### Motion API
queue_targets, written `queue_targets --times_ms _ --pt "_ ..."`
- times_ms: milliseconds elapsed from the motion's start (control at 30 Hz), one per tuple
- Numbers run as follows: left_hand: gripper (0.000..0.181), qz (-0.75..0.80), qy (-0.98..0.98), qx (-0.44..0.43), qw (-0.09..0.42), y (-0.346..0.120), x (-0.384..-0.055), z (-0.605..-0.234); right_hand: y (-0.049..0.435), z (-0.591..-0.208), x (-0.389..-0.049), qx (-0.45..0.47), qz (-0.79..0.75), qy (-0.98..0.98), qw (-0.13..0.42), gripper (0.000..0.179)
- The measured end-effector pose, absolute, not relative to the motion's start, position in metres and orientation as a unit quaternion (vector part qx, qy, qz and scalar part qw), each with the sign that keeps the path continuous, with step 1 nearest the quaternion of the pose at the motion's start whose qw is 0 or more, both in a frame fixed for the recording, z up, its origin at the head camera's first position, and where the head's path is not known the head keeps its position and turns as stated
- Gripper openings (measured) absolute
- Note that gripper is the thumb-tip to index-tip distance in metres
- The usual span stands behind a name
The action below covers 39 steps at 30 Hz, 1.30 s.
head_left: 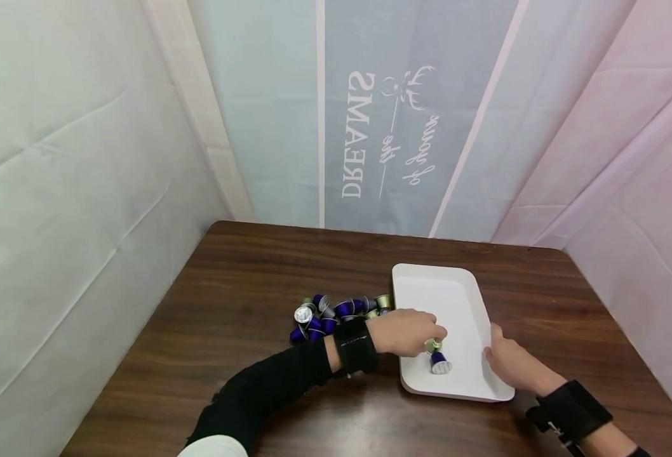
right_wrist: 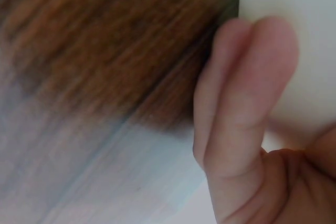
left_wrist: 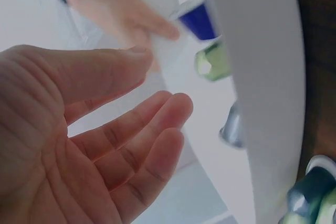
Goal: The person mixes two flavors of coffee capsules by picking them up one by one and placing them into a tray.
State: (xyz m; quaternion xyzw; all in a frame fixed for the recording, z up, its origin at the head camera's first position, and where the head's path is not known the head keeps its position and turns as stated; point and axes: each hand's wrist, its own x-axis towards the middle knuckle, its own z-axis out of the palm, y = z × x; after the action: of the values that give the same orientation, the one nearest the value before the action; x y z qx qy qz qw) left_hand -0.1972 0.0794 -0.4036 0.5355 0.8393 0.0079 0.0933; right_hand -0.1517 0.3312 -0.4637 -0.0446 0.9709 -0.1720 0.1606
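Observation:
A white tray (head_left: 456, 298) sits on the right part of the table. Over its near half is my left hand (head_left: 407, 332), fingers loosely bent with nothing between them in the left wrist view. Just beyond the fingertips, a green coffee capsule (head_left: 433, 345) and a purple coffee capsule (head_left: 440, 363) lie in the tray. The left wrist view also shows a grey capsule (left_wrist: 233, 127) inside it. My right hand (head_left: 513, 360) holds the tray's right wall, thumb at the rim; its fingers (right_wrist: 252, 77) lie along the outside.
Left of the tray, a pile of purple, green and grey coffee capsules (head_left: 329, 325) lies on the brown wooden table (head_left: 210, 330), partly behind my left wrist. Fabric curtains (head_left: 279, 114) hang at the back and both sides.

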Motion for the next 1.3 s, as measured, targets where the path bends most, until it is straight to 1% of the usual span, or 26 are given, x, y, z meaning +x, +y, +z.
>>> queue_targets --times_ms 100,200,300,400,533,667,733,900,1100,1300 --pt "0.024 0.038 0.849 0.518 0.1 0.067 -0.206 -0.392 0.332 -0.463 -0.152 -0.043 -0.174 0.971 0.16 0.053" --pt "0.02 0.056 0.858 0.502 0.09 0.045 -0.216 -0.381 0.332 -0.462 -0.152 -0.045 -0.173 0.971 0.159 0.053" --pt "0.013 0.075 0.869 0.483 0.084 0.019 -0.226 -0.375 0.332 -0.463 -0.152 -0.047 -0.173 0.971 0.157 0.053" --pt "0.002 0.099 0.874 0.467 0.095 -0.006 -0.233 -0.378 0.332 -0.463 -0.151 -0.046 -0.171 0.971 0.16 0.053" --pt "0.009 0.118 0.881 0.448 0.101 -0.037 -0.242 -0.39 0.333 -0.463 -0.151 -0.041 -0.169 0.971 0.166 0.053" --pt "0.007 0.14 0.891 0.422 0.096 -0.064 -0.249 -0.4 0.334 -0.463 -0.152 -0.041 -0.172 0.97 0.167 0.053" --pt "0.004 0.157 0.894 0.407 0.102 -0.077 -0.251 -0.403 0.334 -0.463 -0.153 -0.043 -0.172 0.97 0.167 0.053" --pt "0.009 0.18 0.903 0.374 0.116 -0.103 -0.253 -0.409 0.333 -0.464 -0.153 -0.051 -0.177 0.969 0.162 0.053" --pt "0.014 0.164 0.917 0.336 0.141 -0.118 -0.256 -0.424 0.333 -0.462 -0.153 -0.052 -0.172 0.972 0.153 0.053" --pt "0.017 0.157 0.928 0.297 0.162 -0.122 -0.26 -0.436 0.334 -0.464 -0.153 -0.043 -0.186 0.968 0.166 0.055"
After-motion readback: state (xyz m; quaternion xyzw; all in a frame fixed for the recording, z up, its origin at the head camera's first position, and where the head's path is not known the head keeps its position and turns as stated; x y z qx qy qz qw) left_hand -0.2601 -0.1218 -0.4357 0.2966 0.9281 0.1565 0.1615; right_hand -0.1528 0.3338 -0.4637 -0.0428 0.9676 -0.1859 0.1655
